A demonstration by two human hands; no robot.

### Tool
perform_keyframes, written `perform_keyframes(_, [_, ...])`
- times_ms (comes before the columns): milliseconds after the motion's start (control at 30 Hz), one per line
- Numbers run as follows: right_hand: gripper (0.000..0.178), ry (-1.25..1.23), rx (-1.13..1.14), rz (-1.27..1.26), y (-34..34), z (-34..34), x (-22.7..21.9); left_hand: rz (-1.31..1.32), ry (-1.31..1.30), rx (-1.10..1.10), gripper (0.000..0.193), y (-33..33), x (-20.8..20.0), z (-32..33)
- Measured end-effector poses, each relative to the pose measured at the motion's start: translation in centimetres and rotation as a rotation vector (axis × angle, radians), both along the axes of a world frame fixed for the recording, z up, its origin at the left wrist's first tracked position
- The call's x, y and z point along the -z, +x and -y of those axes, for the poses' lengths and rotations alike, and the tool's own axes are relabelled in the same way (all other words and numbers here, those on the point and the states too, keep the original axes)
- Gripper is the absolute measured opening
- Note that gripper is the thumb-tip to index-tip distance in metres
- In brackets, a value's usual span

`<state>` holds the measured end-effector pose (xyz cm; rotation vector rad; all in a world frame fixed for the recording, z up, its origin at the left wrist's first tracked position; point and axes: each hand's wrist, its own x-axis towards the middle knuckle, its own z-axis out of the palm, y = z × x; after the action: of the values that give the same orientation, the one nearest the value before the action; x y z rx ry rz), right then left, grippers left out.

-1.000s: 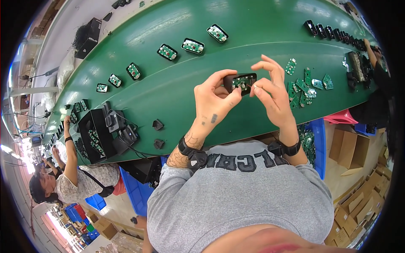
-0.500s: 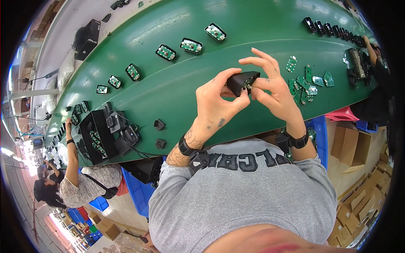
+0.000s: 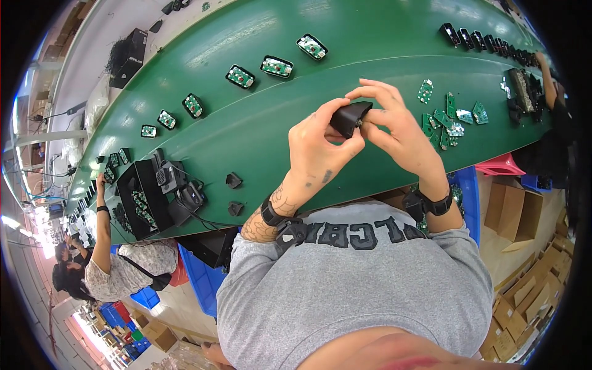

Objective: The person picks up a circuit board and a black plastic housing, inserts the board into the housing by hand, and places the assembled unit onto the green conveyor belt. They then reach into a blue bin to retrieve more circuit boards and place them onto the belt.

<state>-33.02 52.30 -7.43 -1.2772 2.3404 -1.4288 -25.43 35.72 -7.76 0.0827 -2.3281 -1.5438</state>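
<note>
A black plastic housing (image 3: 350, 119) is held up above the green table, between my two hands. My left hand (image 3: 317, 139) grips it from the left, fingers over the top and thumb along the lower edge. On the other side, the thumb and fingers of my right hand (image 3: 394, 126) close on the housing's right end. A small bit of what looks like a circuit board shows at that end, largely covered by my fingertips. To the right of my right hand lies a loose pile of green circuit boards (image 3: 441, 120).
Several black housings with boards inside (image 3: 276, 66) form a curved row across the green table (image 3: 259, 123). Two small black pieces (image 3: 233, 180) lie left of my left arm. Further left stands a black bin (image 3: 143, 206) of boards, near a co-worker's arm (image 3: 103, 228). Another person's arm (image 3: 546, 77) reaches in at right.
The housing has tipped, so its open end shows less. My right hand's raised fingers have come down and left, closer to the housing's top. My left hand keeps its grip.
</note>
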Motion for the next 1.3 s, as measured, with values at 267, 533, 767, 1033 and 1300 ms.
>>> perform_keyframes(267, [0.019, -0.189, 0.157, 0.326, 0.3, 0.1, 1.3, -0.018, 0.014, 0.01, 0.038, 0.9, 0.2, 0.3])
perform_keyframes(533, [0.027, -0.023, -0.229, -0.367, -0.2, -0.2, 1.5, 0.41, 0.615, 0.22, 0.03, 1.7, 1.7, 4.0])
perform_keyframes(767, [0.032, 0.026, -0.484, -0.775, 0.1, 0.5, -1.7, 0.571, 0.642, 0.409, 0.027, 1.5, 2.9, 4.7])
perform_keyframes(1033, [0.019, 0.077, -0.54, -0.832, 1.3, 1.3, -2.5, 0.527, 0.715, 0.426, 0.025, 3.8, 2.1, 4.9])
perform_keyframes(1300, [0.023, -0.264, 0.273, 0.123, 2.6, 4.5, 3.4, -0.413, -0.071, -0.316, 0.042, 2.5, 3.1, 1.5])
